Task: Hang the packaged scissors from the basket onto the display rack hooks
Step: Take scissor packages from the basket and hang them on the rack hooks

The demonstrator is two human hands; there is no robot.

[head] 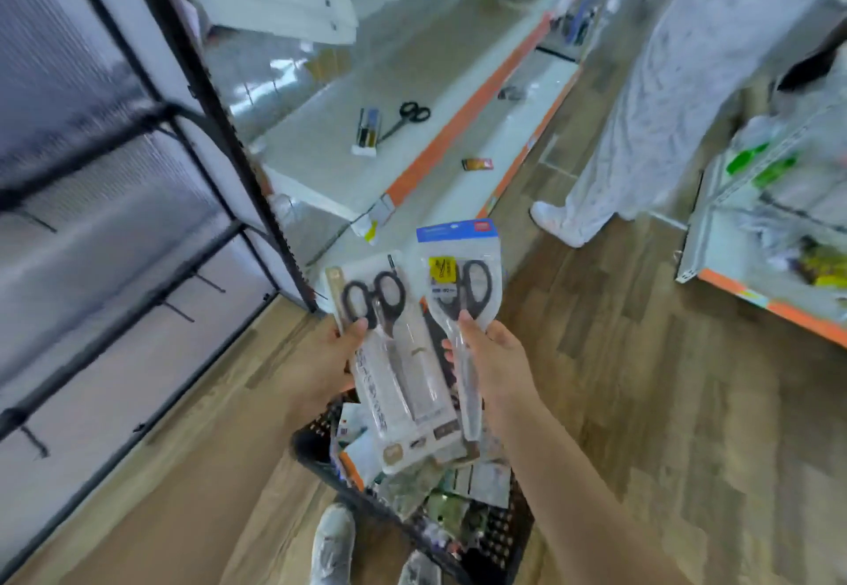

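Far left of frame: rack (137, 199), black bars over pale panels, with short hooks (208, 283) sticking out along the crossbars; those in view look bare. Centre, low: left hand (330, 355) grips a white-carded scissors pack (398, 355), thumb curled over the front just under the black handles, fingers hidden behind. Card carries a column of print down the middle and small badges at the foot, all too blurred to read. Just right of it, packs nearly touching: right hand (490, 355) pinches a second pack (460, 309) at the blade neck, thumb on the front. That one has a blue header with a small red mark at its corner and a yellow sticker beside the handle; no lettering resolves. Bottom centre: black basket (499, 538) on the wood floor, more packaged goods inside. Upper centre: low white shelf (321, 158) with orange edge, a loose pair of scissors (408, 117) lying on it. Upper right: another person's pale trouser legs (641, 117). Step, as I judge it: two packs lifted out, both held over the basket, none hung yet. Next move calls for a turn left to the hooks, then threading each header's hang hole over a hook tip, likely one pack at a time; hang holes not discernible from this view.
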